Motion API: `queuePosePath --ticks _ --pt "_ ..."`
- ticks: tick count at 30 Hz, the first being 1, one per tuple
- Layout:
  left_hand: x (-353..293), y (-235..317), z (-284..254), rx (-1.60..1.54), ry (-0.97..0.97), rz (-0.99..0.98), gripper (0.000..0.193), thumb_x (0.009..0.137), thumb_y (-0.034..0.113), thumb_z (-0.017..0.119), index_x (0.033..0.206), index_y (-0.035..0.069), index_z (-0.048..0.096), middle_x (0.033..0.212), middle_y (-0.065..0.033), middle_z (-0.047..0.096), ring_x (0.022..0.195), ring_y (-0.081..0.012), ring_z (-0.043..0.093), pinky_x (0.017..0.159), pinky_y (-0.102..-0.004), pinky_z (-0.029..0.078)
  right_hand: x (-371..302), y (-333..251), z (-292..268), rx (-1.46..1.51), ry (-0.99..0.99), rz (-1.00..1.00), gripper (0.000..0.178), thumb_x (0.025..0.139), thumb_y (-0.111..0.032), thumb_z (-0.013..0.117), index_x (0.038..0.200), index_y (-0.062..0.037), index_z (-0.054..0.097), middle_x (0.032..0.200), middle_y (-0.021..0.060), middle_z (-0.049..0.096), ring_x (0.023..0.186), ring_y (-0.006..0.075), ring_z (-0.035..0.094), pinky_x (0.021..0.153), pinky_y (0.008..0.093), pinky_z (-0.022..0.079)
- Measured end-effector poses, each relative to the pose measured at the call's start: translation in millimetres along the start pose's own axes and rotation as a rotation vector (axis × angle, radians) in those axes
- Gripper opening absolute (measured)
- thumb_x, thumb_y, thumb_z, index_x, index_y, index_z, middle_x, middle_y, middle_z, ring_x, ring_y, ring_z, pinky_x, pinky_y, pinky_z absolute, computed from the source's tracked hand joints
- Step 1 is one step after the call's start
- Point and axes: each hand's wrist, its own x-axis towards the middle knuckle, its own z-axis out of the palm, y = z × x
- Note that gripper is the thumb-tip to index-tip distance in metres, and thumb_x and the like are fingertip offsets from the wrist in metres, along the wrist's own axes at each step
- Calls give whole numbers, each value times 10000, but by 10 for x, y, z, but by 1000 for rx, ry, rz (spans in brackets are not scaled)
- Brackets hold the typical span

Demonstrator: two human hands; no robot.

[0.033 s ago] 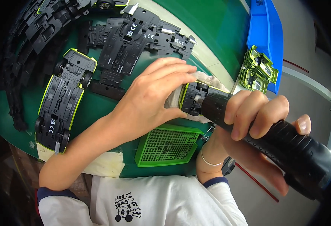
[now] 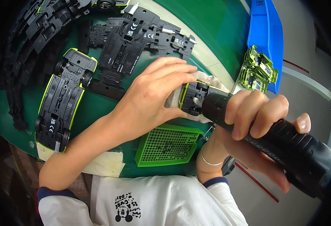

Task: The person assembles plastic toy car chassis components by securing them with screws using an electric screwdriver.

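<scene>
My left hand point(image 2: 154, 94) presses down on a black toy car with lime-green trim point(image 2: 191, 98), lying upside down on a white cloth point(image 2: 210, 81). My right hand point(image 2: 254, 124) grips a black electric screwdriver point(image 2: 282, 143), its front end set against the car's underside. The screwdriver's tip is hidden by the tool body. A thin bracelet sits on my right wrist.
Another upside-down black and lime car point(image 2: 62, 100) lies at the left on the green table point(image 2: 218, 30). Several black chassis plates point(image 2: 135, 35) lie behind and along the left rim. A green perforated tray point(image 2: 165, 145), clear lime car bodies point(image 2: 258, 71) and a blue bin point(image 2: 265, 34) sit nearby.
</scene>
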Motion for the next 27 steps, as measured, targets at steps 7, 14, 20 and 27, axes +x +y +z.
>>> queuePosePath --ticks 7,14,20,27 --pt "50 48 -17 7 -24 20 616 524 55 822 1093 19 591 1196 -106 603 1154 -309 526 971 -407 441 22 -32 10 28 -77 -80 790 755 -675 601 1262 -110 382 790 55 479 544 138 511 493 275 433" --pt "63 245 -120 64 -12 -101 584 566 36 813 1096 -1 571 1190 -118 586 1110 -294 547 957 -385 450 -140 -536 29 17 122 -204 592 715 -449 769 1095 -88 493 713 3 545 505 86 578 465 213 522" --pt "-65 487 -261 -478 -120 -798 363 796 4 670 1144 -42 578 1015 -65 604 964 -133 570 851 -278 475 -719 -640 2 448 -16 -214 478 1010 -376 294 851 -12 559 569 156 542 431 234 528 377 333 451" --pt "-39 729 -283 -528 -164 -890 346 906 102 552 1226 -30 551 1129 -82 609 1052 -138 555 924 -278 430 -1386 -647 37 442 -157 -21 723 925 -590 392 679 30 668 608 107 577 451 195 535 389 254 397"
